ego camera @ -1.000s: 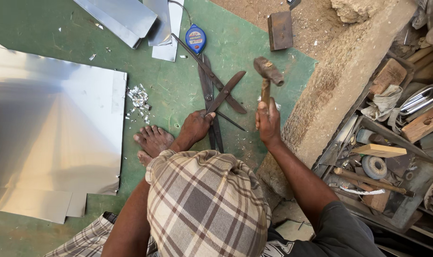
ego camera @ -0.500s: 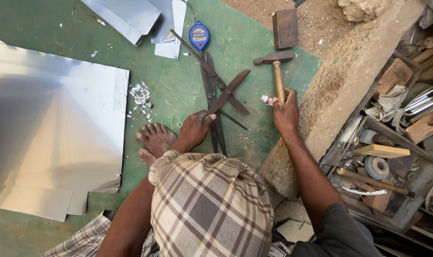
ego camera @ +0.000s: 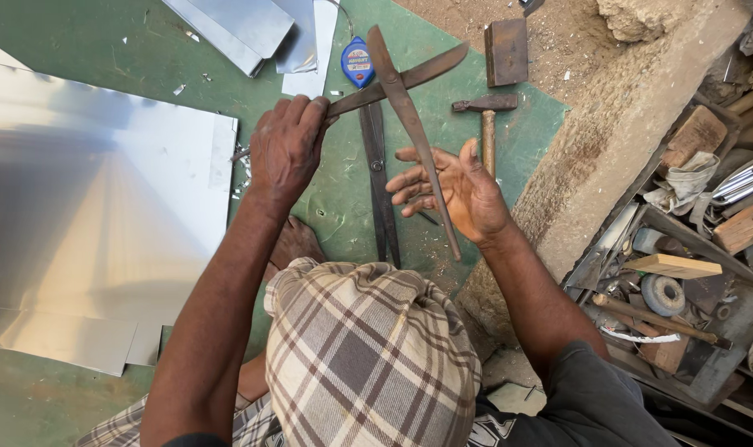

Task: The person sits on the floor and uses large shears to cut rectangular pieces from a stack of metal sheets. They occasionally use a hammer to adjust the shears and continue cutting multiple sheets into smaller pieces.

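Green flooring is lying under metal sheets (ego camera: 86, 232) at left. At upper centre, the left hand (ego camera: 287, 149) is gripping one shears (ego camera: 401, 99) handle; the right hand (ego camera: 455, 186) is spreading its fingers wide beside the other handle.

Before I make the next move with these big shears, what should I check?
1. Left hand grip: ok, fist closed around one arm of the shears.
2. Right hand grip: not ok, palm open and fingers spread, with the other arm only lying across it.
3. Blades free: ok, they stand crossed and open with nothing between them.
4. Hammer out of the way: ok, it lies flat on the green floor beyond the right hand.
5. Metal sheet in position: not ok, it lies off to the left, not at the blades.
6. Bare foot clear of the shears: cannot tell, the left forearm partly hides it.
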